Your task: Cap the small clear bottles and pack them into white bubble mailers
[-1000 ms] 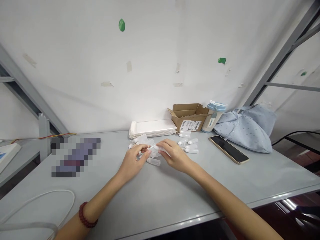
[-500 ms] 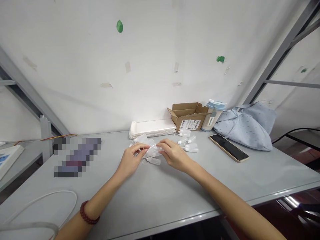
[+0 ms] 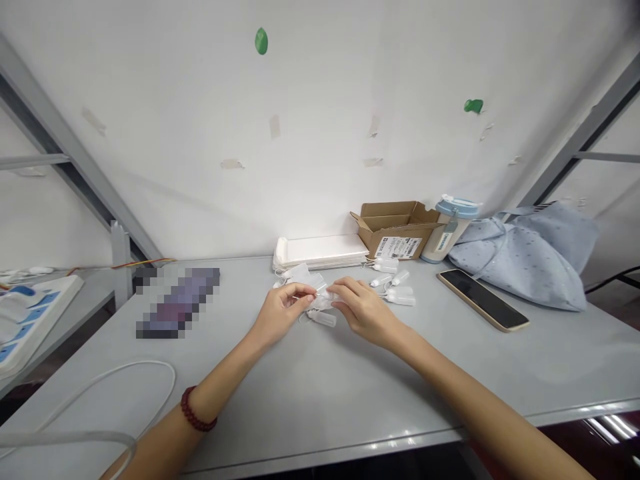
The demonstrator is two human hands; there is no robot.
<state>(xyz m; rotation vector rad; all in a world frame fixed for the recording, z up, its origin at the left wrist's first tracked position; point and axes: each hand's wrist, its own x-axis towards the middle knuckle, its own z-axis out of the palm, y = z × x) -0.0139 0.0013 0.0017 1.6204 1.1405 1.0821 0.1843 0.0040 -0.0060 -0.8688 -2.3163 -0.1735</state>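
Observation:
Both hands meet over a cluster of small translucent plastic dropper bottles on the grey table. My left hand (image 3: 284, 309) is closed, thumb against forefinger, pinching something thin and pale that I cannot make out. My right hand (image 3: 364, 308) is closed around a small translucent bottle (image 3: 330, 297), mostly hidden by the fingers. Just below them lies a loose dropper bottle (image 3: 323, 319) with a thin loop at its tip. To the right of my right hand lie several more bottles (image 3: 400, 296). Clear plastic pieces (image 3: 300, 272) lie behind my left fingers.
Behind the hands sit a stack of white flat packs (image 3: 323, 251), an open cardboard box (image 3: 399, 230) and a blue-lidded cup (image 3: 445, 233). A phone (image 3: 483, 300) and a blue cloth bag (image 3: 530, 260) are right. A white cable (image 3: 173, 380) and a blurred-out object (image 3: 180, 303) are left.
The view has turned, so the table's things appear farther right. Both hands stay close together at the same spot over the bottles, with only small finger movement.

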